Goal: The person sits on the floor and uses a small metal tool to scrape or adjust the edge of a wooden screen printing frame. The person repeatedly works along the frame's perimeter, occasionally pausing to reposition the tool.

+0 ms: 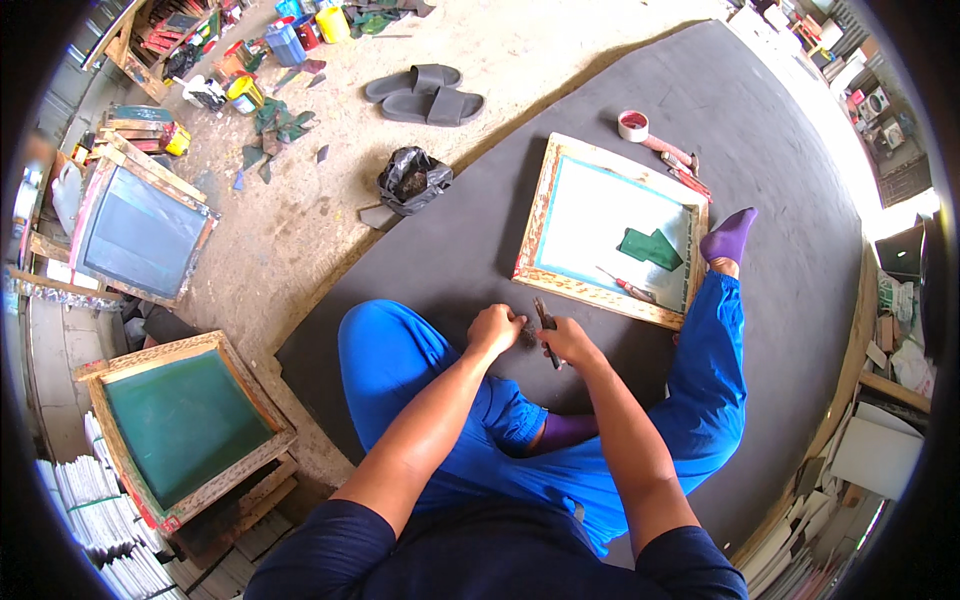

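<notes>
Over the dark table top [440, 270], my two hands are close together in front of my crossed legs. My left hand [495, 328] is closed, its fingertips pinched beside a small dark heap of bits [528, 336]; what it holds, if anything, is too small to make out. My right hand [570, 343] is wrapped round a slim dark tool that looks like pliers [544, 314], its tip pointing away from me. Just beyond lies a wooden screen frame [590, 298] with pale mesh and a blue border. A green scrap [650, 248] and a screwdriver [636, 291] rest on the mesh.
Past the frame lie a hammer [668, 149], red-handled pliers [688, 182] and a tape roll [633, 125]. A black plastic bag [413, 180] stands by the table's left edge. Sandals [433, 105], paint cans [333, 24] and a green screen [190, 425] are farther left.
</notes>
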Tool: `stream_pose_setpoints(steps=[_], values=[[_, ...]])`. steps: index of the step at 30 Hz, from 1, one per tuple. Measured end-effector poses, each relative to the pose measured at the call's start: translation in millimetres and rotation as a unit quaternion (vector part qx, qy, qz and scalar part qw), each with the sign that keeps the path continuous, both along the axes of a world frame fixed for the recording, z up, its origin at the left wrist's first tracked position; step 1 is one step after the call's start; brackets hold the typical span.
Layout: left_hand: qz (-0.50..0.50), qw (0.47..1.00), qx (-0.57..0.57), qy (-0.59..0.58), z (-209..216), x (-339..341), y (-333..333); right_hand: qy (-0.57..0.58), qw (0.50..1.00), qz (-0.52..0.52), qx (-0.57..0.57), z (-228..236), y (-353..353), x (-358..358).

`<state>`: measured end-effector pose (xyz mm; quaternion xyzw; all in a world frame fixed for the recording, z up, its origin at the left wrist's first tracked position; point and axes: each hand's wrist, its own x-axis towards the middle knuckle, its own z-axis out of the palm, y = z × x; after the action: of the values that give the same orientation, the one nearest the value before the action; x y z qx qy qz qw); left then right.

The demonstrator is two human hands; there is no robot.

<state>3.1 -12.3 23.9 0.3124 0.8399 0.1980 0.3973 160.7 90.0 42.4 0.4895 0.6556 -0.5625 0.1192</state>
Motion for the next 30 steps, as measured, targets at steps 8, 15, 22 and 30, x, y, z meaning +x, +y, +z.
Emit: stream_pose_setpoints(steps=[8, 15, 22, 30], values=[[0.008, 1.0, -0.011, 0.01, -0.2, -6.0, 1.6, 0.014, 0.998, -0.008, -0.062, 20.5, 21.8, -40.2], [0.024, 0.999, 0.035, -0.019, 0.8, -1.9, 4.2, -0.041, 0.998, 0.056, -0.013, 23.5, 32.1, -52.5], [0.03, 0.997, 0.064, -0.033, 3.1, -2.9, 7.0, -0.096, 0.992, 0.085, 0.016, 48.8, 31.1, -70.8], [0.069, 0.995, 0.069, -0.033, -5.5, -1.3, 12.2, -0.164, 0.973, 0.104, 0.125, 45.7, 18.1, -69.3]])
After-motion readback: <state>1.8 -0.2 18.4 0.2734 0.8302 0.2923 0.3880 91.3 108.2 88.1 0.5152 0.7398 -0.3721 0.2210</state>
